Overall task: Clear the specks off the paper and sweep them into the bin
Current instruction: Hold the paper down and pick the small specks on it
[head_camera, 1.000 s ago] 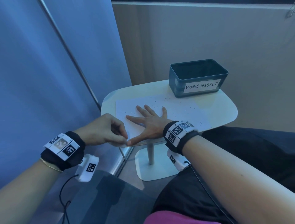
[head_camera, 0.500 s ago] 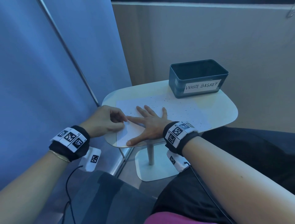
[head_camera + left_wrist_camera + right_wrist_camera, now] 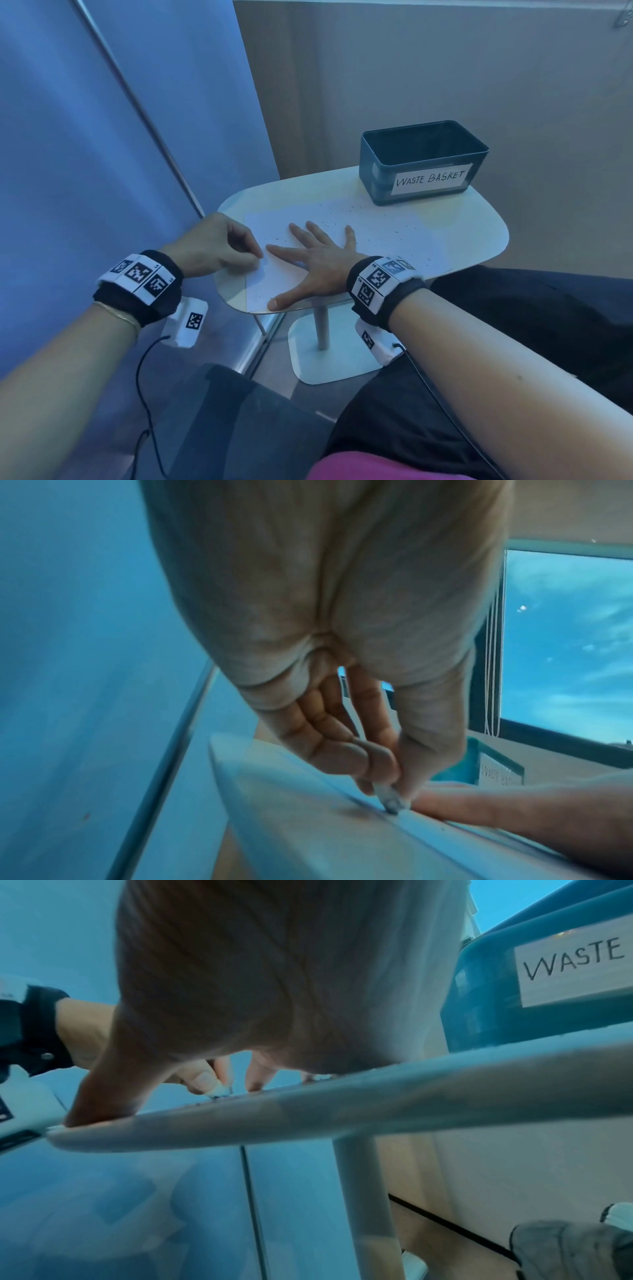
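On table: bin (image 3: 423,161) empty | right hand (image 3: 317,262) flat on paper (image 3: 376,233) | left hand (image 3: 215,245) pinching eraser (image 3: 388,799)

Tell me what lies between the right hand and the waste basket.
In the head view, only the speck-strewn paper on the table lies between the right hand and the waste basket; no other object.

A white label (image 3: 431,179) on the front wall of the blue bin (image 3: 376,161) reads "WASTE BASKET" in handwritten capitals. In the right wrist view only "WASTE" (image 3: 575,961) fits in the picture, and in the left wrist view the label (image 3: 495,773) is too blurred to read, though it seems to be the same one. The wrist bands (image 3: 380,279) carry black-and-white square code markers, without readable words.
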